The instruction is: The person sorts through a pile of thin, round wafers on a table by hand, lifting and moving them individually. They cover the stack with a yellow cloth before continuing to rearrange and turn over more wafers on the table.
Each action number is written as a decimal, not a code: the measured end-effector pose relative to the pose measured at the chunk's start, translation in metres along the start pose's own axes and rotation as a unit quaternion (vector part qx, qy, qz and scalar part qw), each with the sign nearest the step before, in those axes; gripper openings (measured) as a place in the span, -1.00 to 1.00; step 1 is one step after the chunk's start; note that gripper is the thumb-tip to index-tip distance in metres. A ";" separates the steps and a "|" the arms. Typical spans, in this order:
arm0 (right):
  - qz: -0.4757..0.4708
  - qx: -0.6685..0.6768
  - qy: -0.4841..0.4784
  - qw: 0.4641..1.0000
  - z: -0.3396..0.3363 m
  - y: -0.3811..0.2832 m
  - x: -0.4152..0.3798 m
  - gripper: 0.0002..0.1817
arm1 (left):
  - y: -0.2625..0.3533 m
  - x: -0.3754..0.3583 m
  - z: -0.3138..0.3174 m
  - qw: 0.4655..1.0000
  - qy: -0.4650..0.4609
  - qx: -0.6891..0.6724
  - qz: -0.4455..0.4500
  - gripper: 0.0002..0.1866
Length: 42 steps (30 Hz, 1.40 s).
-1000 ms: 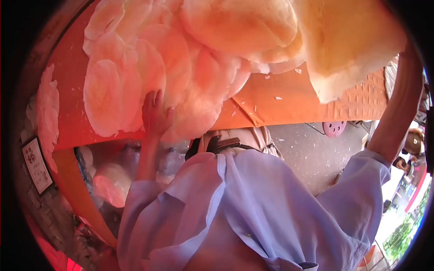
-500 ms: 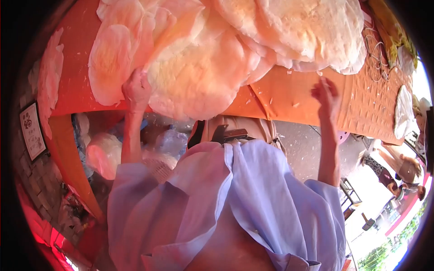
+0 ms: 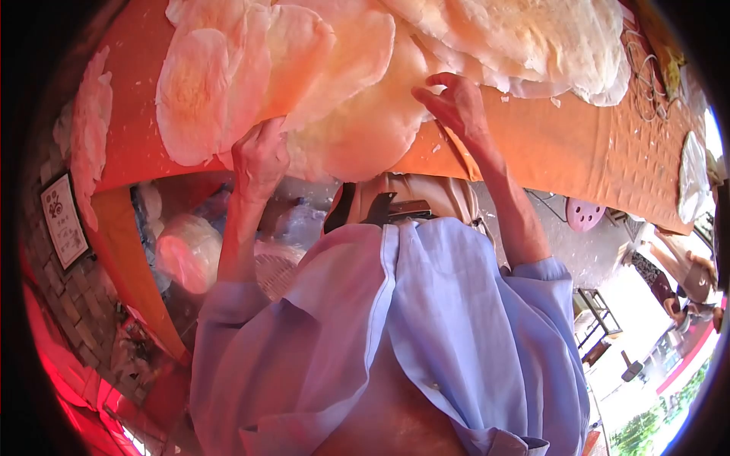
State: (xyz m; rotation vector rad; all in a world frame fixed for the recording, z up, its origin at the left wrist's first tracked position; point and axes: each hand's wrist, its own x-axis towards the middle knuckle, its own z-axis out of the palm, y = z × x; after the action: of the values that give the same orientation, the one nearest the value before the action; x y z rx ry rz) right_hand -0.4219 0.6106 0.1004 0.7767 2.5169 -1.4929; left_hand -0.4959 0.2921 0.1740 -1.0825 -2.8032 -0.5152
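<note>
At the near side of the table, the person's light-blue, long cloth shirt (image 3: 464, 296) faces the edge of the smooth orange table cover (image 3: 555, 140). A round pink stool seat with holes (image 3: 584, 215) shows below it, to the right. Above the near edge, the left hand (image 3: 260, 161) has its fingers closed in what looks like a pinch on the near end of a thin, pale, peach-tinted oval sheet (image 3: 296, 49). That sheet lies among overlapping ones, with a flat oval sheet (image 3: 194, 91) just to its left and a broad, rounded, cream-coloured sheet (image 3: 365, 140) to its right.

The right hand (image 3: 460, 110) is over the right side of the broad sheet, thumb and forefinger curved with their tips a little apart; I can't make out anything between them.

From where I stand, the sheets look soft and easy to tear, so a light hold with the finger pads suits them better than a hard pinch. Raising one edge slowly lets a clinging layer come away, and a second hand on the opposite edge would spread the pull and limit creases. Farther off, to the right, a thick ruffled heap of pale sheets (image 3: 532, 42) sits near enough to snag a wide sweep.
</note>
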 end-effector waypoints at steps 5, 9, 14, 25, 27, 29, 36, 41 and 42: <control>-0.019 -0.045 -0.026 0.998 0.005 -0.030 0.011 -0.50 | -0.003 0.005 -0.013 0.999 0.013 -0.033 -0.037 -0.79; 0.026 0.184 -0.032 0.982 0.019 -0.019 0.016 -0.58 | 0.008 0.003 -0.025 0.996 0.037 -0.056 -0.054 -0.82; 0.017 0.376 -0.101 0.921 0.028 -0.036 -0.001 -0.74 | 0.037 0.005 -0.009 0.997 0.008 -0.070 -0.026 -0.82; 0.124 0.562 -0.178 0.798 0.026 -0.023 -0.024 -0.33 | 0.086 -0.013 0.043 0.980 -0.081 -0.176 -0.041 -0.53; 0.088 0.533 -0.145 0.829 0.033 -0.019 -0.028 -0.31 | 0.079 -0.020 0.044 0.968 -0.111 -0.220 -0.042 -0.29; 0.062 0.516 -0.170 0.837 0.035 -0.020 -0.031 -0.28 | 0.074 -0.021 0.053 0.969 -0.075 -0.231 -0.034 -0.24; -0.039 0.455 -0.292 0.840 0.038 -0.056 -0.041 -0.03 | 0.062 0.007 0.070 0.754 -0.002 -0.616 -0.229 -0.20; -0.143 0.408 -0.307 0.848 0.026 -0.118 -0.052 0.08 | 0.042 -0.008 0.029 0.750 0.041 -0.616 -0.238 -0.30; -0.155 0.425 -0.304 0.838 0.012 -0.130 -0.055 0.08 | 0.082 0.012 -0.002 0.723 0.092 -0.612 -0.307 -0.24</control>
State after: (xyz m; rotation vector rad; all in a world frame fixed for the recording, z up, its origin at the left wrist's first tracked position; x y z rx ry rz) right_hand -0.4386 0.5305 0.2158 -0.1163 1.4921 -2.4969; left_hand -0.4499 0.3554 0.2013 0.0435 -2.3160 -2.5484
